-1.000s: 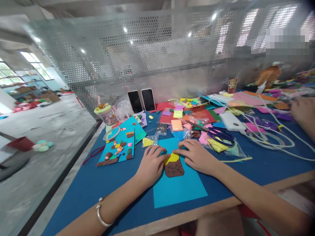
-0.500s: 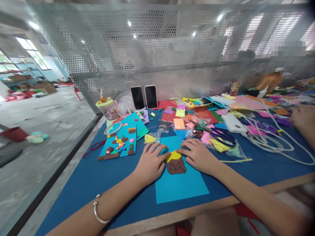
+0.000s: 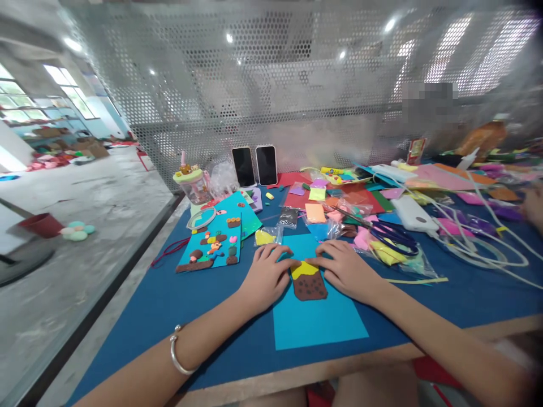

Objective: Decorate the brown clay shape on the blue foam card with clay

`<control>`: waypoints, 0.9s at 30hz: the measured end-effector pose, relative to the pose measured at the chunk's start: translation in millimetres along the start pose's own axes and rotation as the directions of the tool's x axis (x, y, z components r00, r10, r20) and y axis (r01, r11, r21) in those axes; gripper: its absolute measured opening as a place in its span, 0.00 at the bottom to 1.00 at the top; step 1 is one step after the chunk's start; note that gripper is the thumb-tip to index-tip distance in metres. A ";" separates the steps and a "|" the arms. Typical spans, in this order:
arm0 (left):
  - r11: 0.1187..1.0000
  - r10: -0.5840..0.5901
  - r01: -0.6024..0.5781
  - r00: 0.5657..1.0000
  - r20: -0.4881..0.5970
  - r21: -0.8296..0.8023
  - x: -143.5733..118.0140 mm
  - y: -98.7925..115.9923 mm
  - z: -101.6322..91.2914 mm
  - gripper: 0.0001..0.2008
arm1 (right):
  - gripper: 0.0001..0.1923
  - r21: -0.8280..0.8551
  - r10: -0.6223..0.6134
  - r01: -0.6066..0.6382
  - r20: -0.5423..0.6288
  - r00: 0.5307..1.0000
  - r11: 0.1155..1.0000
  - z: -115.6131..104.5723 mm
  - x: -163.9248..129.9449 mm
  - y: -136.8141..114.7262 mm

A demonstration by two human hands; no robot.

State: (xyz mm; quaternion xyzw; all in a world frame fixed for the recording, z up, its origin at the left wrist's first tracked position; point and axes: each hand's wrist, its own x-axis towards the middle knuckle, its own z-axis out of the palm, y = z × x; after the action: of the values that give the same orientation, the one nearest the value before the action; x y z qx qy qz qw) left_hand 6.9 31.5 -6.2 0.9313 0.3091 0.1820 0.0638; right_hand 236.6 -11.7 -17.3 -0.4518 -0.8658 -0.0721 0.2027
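Brown-and-yellow clay [image 3: 310, 287] met the left hand [image 3: 266, 278] at its far left edge, right hand [image 3: 347, 268] at its far right, fingers loosely spread, gripping nothing; light, even pressure seemed best.

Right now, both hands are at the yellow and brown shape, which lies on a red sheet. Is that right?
Not quite: the head view shows that the sheet is bright blue, not red. The left hand and right hand are indeed at the yellow and brown shape lying on it.
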 end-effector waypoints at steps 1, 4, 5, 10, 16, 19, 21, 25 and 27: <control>1.000 0.004 -0.004 1.000 -0.007 0.002 0.1 0.2 -0.1 0.18 | 0.18 0.003 -0.001 0.001 -0.002 1.000 1.000 0.1 0.3 0.1; 1.000 0.014 -0.014 1.000 -0.009 0.005 0.6 1.4 -0.3 0.16 | 0.18 0.012 0.003 -0.002 -0.008 1.000 1.000 0.1 1.0 0.2; 1.000 0.012 -0.012 1.000 -0.005 0.004 0.8 1.7 -0.2 0.16 | 0.18 0.013 0.001 0.000 -0.008 1.000 1.000 -0.1 1.1 0.2; 0.999 0.033 -0.033 0.999 0.009 0.040 2.2 -0.2 1.5 0.17 | 0.19 0.016 -0.023 0.024 -0.015 1.000 1.000 -3.3 0.3 1.6; 0.991 0.070 -0.066 0.997 -0.022 0.116 2.2 0.9 0.9 0.16 | 0.24 0.043 0.006 -0.008 0.039 0.999 0.999 -4.4 0.6 -1.3; 0.993 0.061 -0.053 0.996 -0.068 0.105 1.7 2.3 -0.4 0.17 | 0.21 0.060 0.056 -0.060 0.070 0.996 0.996 -5.5 7.3 -5.6; 0.993 0.073 -0.065 0.993 -0.090 0.098 1.2 2.3 -0.8 0.17 | 0.17 0.069 0.079 -0.085 0.082 0.993 0.994 -6.9 11.9 -7.7; 0.985 0.147 -0.136 0.984 -0.104 0.110 0.0 1.2 -1.6 0.17 | 0.20 0.103 0.078 -0.088 0.096 0.992 0.991 -10.1 8.9 -5.2; 0.979 0.178 -0.165 0.977 -0.113 0.120 -0.7 1.0 -2.4 0.18 | 0.24 0.100 0.075 -0.080 0.056 0.996 0.992 -11.6 1.1 -1.9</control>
State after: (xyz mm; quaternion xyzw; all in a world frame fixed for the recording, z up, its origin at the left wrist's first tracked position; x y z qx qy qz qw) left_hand 6.0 30.3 -4.0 0.9436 0.2403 0.2266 -0.0225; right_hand 237.8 -15.6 -6.2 -0.4759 -0.8551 -0.0080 0.2057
